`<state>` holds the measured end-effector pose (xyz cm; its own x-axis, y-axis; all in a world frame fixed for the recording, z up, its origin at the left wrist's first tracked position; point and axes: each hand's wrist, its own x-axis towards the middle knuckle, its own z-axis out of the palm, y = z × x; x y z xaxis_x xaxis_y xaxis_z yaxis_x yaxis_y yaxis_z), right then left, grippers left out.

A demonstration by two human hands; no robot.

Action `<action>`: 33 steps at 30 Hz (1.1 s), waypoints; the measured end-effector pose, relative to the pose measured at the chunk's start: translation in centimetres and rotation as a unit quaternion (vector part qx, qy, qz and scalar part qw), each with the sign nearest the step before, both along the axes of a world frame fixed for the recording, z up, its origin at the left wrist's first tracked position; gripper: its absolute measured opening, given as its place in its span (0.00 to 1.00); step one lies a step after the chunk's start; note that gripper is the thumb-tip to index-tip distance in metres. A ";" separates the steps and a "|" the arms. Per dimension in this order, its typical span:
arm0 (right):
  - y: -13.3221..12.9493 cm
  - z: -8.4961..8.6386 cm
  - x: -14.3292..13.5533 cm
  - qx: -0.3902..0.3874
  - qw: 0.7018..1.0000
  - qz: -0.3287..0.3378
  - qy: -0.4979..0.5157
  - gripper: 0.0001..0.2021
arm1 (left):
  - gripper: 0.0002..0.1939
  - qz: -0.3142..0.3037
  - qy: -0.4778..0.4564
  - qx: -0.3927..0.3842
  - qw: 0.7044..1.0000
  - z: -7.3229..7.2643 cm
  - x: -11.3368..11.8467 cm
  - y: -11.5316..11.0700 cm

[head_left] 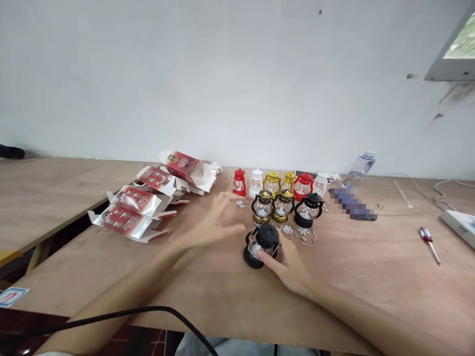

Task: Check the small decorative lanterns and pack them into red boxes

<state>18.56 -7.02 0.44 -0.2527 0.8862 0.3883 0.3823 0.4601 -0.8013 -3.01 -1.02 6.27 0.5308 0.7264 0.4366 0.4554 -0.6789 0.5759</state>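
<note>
My right hand (291, 267) is closed around a small black lantern (265, 236), which stands slightly tilted at the table's middle. A thin wire handle hangs against its front, under my thumb. To the left, my left hand (213, 225) is over the table with fingers apart, holding nothing; it is smeared by motion. Just behind the held lantern are two bronze-coloured lanterns (263, 207) and another black lantern (308, 210). Loose wire handles (307, 238) and small pale pieces (287, 229) lie in front of those.
Behind stands a row of red, white and gold lanterns (273, 184). Several opened red-and-white boxes (124, 220) lie at the left. To the right are a clear bottle (358, 169), a blurred-out dark flat thing (352, 203), a screwdriver (429, 243) and a white cable (441, 190).
</note>
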 end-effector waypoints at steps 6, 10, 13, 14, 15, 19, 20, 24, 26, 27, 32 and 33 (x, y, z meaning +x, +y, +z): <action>0.0 -0.5 0.3 0.037 0.998 0.038 0.016 0.25 | 0.30 0.274 0.265 0.250 0.890 4.5 -6.2 7.3; 0.2 -1.5 0.6 0.141 0.986 -0.002 0.092 0.25 | 0.36 0.302 0.374 0.241 0.843 4.9 -9.0 11.1; 0.4 -2.0 0.8 0.192 0.975 -0.046 0.097 0.21 | 0.31 0.274 0.372 0.259 0.848 4.6 -9.6 12.5; 0.4 -2.0 0.8 0.208 0.972 -0.061 0.095 0.21 | 0.29 0.270 0.361 0.273 0.850 4.6 -9.6 12.5; 0.5 -1.9 0.9 0.227 0.966 -0.074 0.095 0.20 | 0.26 0.270 0.347 0.290 0.850 4.8 -9.5 12.4; 1.2 0.2 1.4 0.353 0.927 -0.099 0.083 0.20 | 0.24 0.259 0.251 0.363 0.859 6.7 -8.5 9.9; 1.5 1.4 1.5 0.384 0.915 -0.100 0.069 0.20 | 0.24 0.244 0.220 0.372 0.868 7.3 -8.0 9.1; 3.0 7.8 1.1 0.456 0.879 -0.137 -0.013 0.15 | 0.26 0.202 0.073 0.382 0.899 9.5 -5.2 6.6; 4.1 10.9 0.4 0.437 0.886 -0.152 -0.027 0.13 | 0.27 0.188 0.037 0.393 0.900 10.2 -3.6 6.3; 4.6 12.1 -0.1 0.415 0.897 -0.154 -0.019 0.14 | 0.26 0.184 0.028 0.396 0.899 10.5 -2.8 6.3; 6.9 14.5 -1.7 0.324 0.941 -0.090 -0.024 0.26 | 0.20 0.158 0.009 0.412 0.898 10.9 0.1 6.6; 7.3 14.5 -1.7 0.308 0.947 -0.088 -0.023 0.25 | 0.18 0.143 0.008 0.416 0.898 10.8 0.5 6.6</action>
